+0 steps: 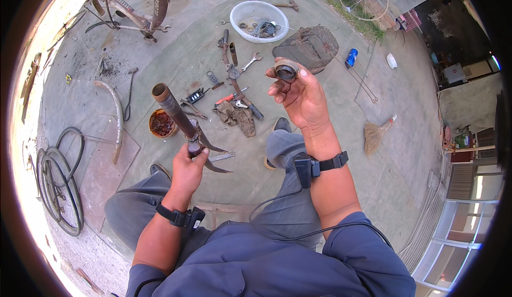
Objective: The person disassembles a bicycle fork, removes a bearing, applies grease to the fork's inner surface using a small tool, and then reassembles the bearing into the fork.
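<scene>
My left hand [188,168] grips a rusty bicycle fork [176,111] at its lower part; the steerer tube points up and away, and the curved blades reach to the right. In my right hand [302,97], raised and palm up, a dark metal ring [286,72], perhaps a bearing cup, is held between fingers and thumb. Just left of the fork stands a tub of reddish-brown grease [162,123]. On the ground between my hands lie a rusty handlebar with stem [233,72], an open-ended wrench [252,61], a red-handled screwdriver [226,99], pliers [195,109] and a dirty rag [236,119].
A white plastic basin [259,7] holds small parts. Beyond it lies a hammer [292,5]. A bicycle frame [136,15] is at upper left, and coiled tyres [60,189] are at left. To the right are a dirty cap [308,47], a blue can [351,58] and a hand broom [376,135].
</scene>
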`<state>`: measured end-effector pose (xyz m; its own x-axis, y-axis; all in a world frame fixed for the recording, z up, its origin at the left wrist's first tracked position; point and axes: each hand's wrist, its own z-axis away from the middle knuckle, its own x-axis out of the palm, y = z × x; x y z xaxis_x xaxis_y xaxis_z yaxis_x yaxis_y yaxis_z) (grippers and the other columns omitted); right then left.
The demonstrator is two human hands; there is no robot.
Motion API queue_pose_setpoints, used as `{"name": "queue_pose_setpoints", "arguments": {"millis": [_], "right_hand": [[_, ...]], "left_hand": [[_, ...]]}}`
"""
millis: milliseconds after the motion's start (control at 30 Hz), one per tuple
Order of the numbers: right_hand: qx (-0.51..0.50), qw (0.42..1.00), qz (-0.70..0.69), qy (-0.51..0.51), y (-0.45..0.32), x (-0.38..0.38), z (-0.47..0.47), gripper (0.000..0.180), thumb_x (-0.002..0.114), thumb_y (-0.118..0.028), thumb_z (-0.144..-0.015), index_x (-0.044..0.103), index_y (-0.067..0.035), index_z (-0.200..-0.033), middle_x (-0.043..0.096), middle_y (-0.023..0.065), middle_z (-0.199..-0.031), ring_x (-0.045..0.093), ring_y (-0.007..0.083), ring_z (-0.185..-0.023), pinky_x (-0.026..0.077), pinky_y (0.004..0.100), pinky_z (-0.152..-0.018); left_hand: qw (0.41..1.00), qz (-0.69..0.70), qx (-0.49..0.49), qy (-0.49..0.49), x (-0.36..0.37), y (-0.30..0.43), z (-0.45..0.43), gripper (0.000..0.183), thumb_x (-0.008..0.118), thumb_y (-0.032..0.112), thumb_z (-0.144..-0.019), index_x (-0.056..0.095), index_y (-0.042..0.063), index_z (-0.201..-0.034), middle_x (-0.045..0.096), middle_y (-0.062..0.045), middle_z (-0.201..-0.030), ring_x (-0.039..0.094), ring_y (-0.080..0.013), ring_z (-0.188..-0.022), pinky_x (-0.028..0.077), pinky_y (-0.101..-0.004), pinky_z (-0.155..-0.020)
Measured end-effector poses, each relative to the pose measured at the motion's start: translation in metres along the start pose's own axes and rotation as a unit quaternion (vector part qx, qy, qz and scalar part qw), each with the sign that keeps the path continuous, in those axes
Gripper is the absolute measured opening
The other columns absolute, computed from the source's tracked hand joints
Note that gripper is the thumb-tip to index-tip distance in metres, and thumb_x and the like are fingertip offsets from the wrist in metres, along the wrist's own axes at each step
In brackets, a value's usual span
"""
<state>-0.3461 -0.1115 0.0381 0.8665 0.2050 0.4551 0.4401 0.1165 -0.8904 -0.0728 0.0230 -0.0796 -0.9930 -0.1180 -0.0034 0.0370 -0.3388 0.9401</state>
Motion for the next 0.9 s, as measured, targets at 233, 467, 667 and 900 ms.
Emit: {"name": "queue_pose_setpoints", "arguments": {"millis": [233,467,667,900], "right_hand": [[0.012,1.000,-0.016,0.011,0.0027,-0.0012,-0.0027,0.047,0.047,-0.042,-0.104,0.062,-0.003,-0.126,0.071,0.0188,-0.117,0.072,0.0208,-0.084,0.054,0.0275,-0.066],[0.021,0.999,-0.020,0.019,0.0044,-0.0020,-0.0038,0.047,0.045,-0.045,-0.107,0.062,-0.005,-0.124,0.071,0.0203,-0.116,0.072,0.0209,-0.083,0.053,0.0278,-0.066],[0.026,0.999,-0.036,0.031,0.0050,-0.0023,-0.0045,0.039,0.045,-0.044,-0.108,0.063,-0.010,-0.116,0.072,0.0208,-0.112,0.074,0.0224,-0.081,0.054,0.0276,-0.064],[0.024,0.997,-0.062,0.030,0.0061,-0.0036,-0.0053,0.034,0.046,-0.042,-0.109,0.064,-0.013,-0.110,0.073,0.0215,-0.109,0.075,0.0242,-0.079,0.056,0.0271,-0.060]], "left_hand": [[1.000,-0.021,-0.007,0.003,-0.0012,0.0000,-0.0002,0.017,0.072,0.010,-0.094,0.065,-0.001,-0.106,0.068,-0.002,-0.095,0.057,-0.0086,-0.088,0.048,-0.0276,-0.082],[1.000,-0.009,0.002,-0.002,-0.0024,-0.0023,-0.0002,0.017,0.072,0.010,-0.094,0.065,-0.001,-0.106,0.068,-0.002,-0.095,0.057,-0.0087,-0.088,0.048,-0.0277,-0.081],[1.000,-0.016,0.010,0.002,-0.0022,-0.0056,-0.0011,0.016,0.072,0.010,-0.094,0.065,-0.001,-0.104,0.068,-0.002,-0.093,0.057,-0.0089,-0.086,0.048,-0.0281,-0.080],[1.000,-0.018,0.004,0.001,-0.0017,-0.0056,-0.0012,0.017,0.072,0.010,-0.094,0.065,-0.001,-0.104,0.069,-0.002,-0.093,0.058,-0.0090,-0.086,0.048,-0.0284,-0.080]]}}
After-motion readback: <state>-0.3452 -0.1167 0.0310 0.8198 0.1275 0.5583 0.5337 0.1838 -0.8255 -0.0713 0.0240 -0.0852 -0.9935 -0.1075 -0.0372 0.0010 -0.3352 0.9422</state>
